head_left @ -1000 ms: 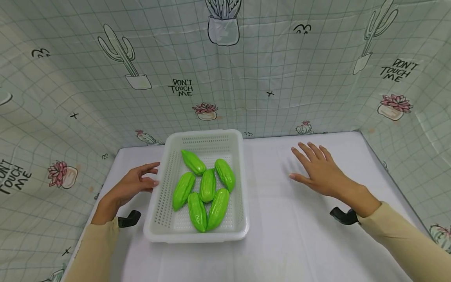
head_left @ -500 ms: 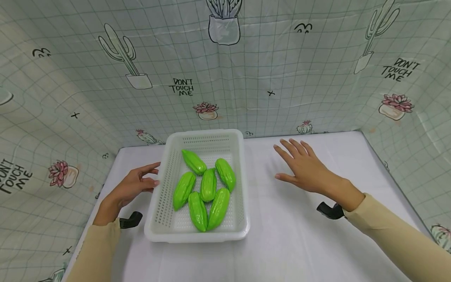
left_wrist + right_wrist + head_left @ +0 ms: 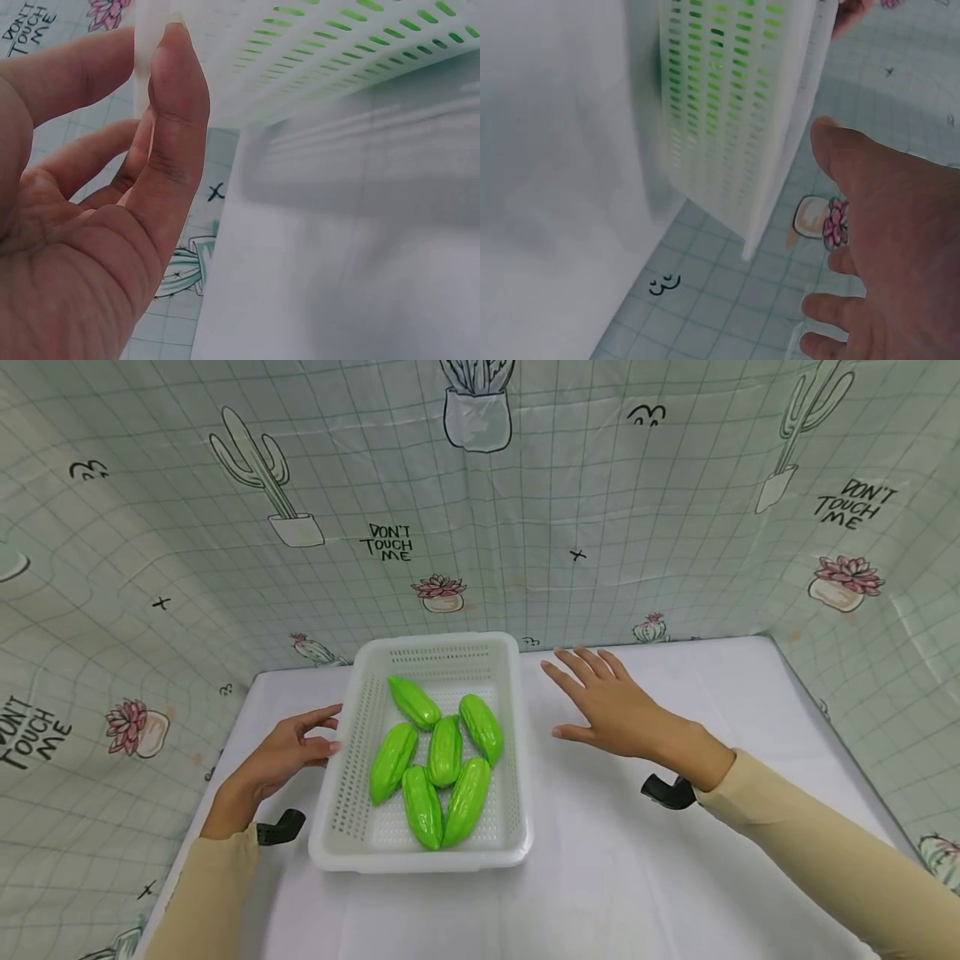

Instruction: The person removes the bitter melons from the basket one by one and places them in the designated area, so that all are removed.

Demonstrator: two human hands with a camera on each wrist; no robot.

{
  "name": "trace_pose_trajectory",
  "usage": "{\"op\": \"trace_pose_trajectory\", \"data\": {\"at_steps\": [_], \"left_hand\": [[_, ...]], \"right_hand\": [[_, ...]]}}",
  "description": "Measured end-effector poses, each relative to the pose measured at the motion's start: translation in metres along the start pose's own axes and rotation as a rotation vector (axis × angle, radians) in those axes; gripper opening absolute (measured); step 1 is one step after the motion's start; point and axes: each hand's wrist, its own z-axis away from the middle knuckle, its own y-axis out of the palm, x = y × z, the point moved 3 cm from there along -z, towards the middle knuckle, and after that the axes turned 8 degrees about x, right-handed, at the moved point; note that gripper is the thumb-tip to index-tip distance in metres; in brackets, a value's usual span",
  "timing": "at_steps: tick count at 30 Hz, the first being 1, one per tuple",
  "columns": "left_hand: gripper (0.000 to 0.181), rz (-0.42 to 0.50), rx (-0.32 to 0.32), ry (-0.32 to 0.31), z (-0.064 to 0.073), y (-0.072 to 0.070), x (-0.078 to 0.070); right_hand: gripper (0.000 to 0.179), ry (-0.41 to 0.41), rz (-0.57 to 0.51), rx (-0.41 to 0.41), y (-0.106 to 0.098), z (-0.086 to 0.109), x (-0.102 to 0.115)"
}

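A white plastic basket (image 3: 420,862) with slotted walls stands on the table in the head view. Inside lie several glossy, ridged green vegetables (image 3: 446,752), shaped like bitter melons. My left hand (image 3: 281,756) is at the basket's left side, thumb and fingertips touching the rim, fingers loosely bent. In the left wrist view, the thumb (image 3: 176,112) reaches up to the basket wall. My right hand (image 3: 618,710) hovers palm down right of the basket, fingers spread and holding nothing. The right wrist view shows its thumb (image 3: 836,146) apart from the basket's side wall (image 3: 712,105).
A white cloth covers the table (image 3: 600,877). Behind it and along both sides hangs a grid-patterned curtain (image 3: 525,510) with cactus drawings. The basket's back edge is close to the rear curtain. A black wrist mount (image 3: 669,792) sticks out below the right wrist.
My right hand has moved left, and slightly up in the head view, toward the basket, with its fingers still spread. The left hand, basket and green vegetables have stayed in place.
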Motion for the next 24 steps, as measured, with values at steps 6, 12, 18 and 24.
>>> {"op": "trace_pose_trajectory", "data": {"at_steps": [6, 12, 18, 24], "left_hand": [[0.075, -0.002, -0.007, -0.009, 0.0, 0.001, 0.0], [0.075, 0.003, -0.013, -0.005, 0.002, 0.002, 0.0], [0.074, -0.005, -0.018, -0.001, 0.002, 0.002, 0.0], [0.073, 0.002, -0.021, 0.001, 0.002, 0.003, -0.001]], "right_hand": [[0.091, -0.039, 0.034, 0.0, -0.004, -0.014, 0.014], [0.092, -0.093, 0.051, -0.008, -0.008, -0.027, 0.027], [0.093, -0.133, 0.068, 0.012, -0.009, -0.04, 0.039], [0.094, -0.132, 0.075, 0.061, -0.009, -0.051, 0.048]]}}
